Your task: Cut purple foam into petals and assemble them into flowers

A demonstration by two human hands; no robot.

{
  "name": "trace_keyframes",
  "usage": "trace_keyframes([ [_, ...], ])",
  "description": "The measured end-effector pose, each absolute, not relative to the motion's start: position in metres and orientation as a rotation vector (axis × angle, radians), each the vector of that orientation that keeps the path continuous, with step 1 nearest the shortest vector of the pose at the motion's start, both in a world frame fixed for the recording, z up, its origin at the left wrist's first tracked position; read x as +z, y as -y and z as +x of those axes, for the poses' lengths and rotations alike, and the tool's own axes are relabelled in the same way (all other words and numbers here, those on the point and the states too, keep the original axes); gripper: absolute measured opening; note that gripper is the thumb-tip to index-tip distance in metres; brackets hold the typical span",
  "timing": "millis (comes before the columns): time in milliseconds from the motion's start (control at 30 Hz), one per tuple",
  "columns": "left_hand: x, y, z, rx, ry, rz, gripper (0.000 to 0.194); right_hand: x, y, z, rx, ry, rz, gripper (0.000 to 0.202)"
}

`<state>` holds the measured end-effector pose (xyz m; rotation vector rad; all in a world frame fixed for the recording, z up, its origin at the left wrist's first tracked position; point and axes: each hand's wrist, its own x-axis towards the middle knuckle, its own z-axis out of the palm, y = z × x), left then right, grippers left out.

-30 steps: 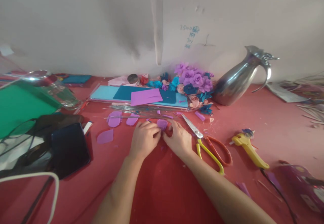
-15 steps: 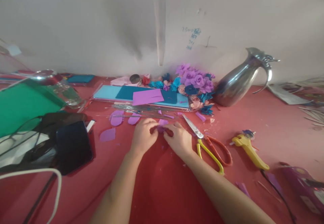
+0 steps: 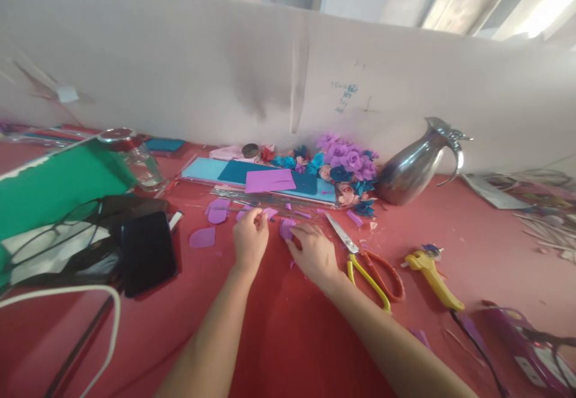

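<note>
My left hand (image 3: 251,239) is closed with its fingertips pinched near the middle of the red table, a small purple paper piece (image 3: 270,212) showing at them. To its right, my right hand (image 3: 312,251) has its thumb and fingers on a rounded purple paper petal (image 3: 287,229). More purple petals (image 3: 218,211) lie left of my left hand, one of them (image 3: 202,238) lower down. A purple sheet (image 3: 270,180) rests on blue paper sheets beyond my hands. Scissors (image 3: 348,239) with one yellow and one orange handle lie right of my right hand.
Paper flowers (image 3: 348,161) and a metal jug (image 3: 411,164) stand at the back. A yellow glue gun (image 3: 434,275) and a purple device (image 3: 524,344) lie at right. On the left are a phone (image 3: 148,254), a glass jar (image 3: 139,161) and a white cable (image 3: 112,326).
My hands have moved apart, the left with a small purple piece and the right with the petal. The view has tilted up, showing more above the wall.
</note>
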<state>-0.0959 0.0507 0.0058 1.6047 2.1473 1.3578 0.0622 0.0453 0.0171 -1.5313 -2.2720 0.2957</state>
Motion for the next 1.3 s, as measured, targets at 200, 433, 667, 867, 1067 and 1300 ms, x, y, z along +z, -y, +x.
trace_keyframes([
  [200, -0.002, -0.052, -0.102, 1.436, -2.101, 1.426, 0.013, 0.023, -0.050, 0.048, 0.208, 2.441, -1.510, 0.023],
  [433, 0.001, -0.053, -0.102, 1.443, -2.165, 1.325, 0.014, 0.026, -0.061, 0.044, 0.292, 2.469, -1.521, 0.030],
  [667, 0.011, -0.043, -0.097, 1.010, -2.028, 1.723, 0.016, 0.031, -0.092, 0.044, 0.001, 2.535, -1.744, 0.033],
  [867, 0.009, -0.040, -0.090, 0.733, -1.980, 1.998, 0.025, 0.035, -0.118, 0.035, -0.065, 2.675, -1.690, 0.025],
  [1067, 0.009, -0.040, -0.091, 0.703, -2.000, 1.941, 0.026, 0.043, -0.118, 0.035, -0.118, 2.723, -1.657, 0.026],
  [1300, 0.010, -0.040, -0.091, 0.712, -2.009, 1.924, 0.021, 0.032, -0.101, 0.037, -0.159, 2.786, -1.587, 0.029],
])
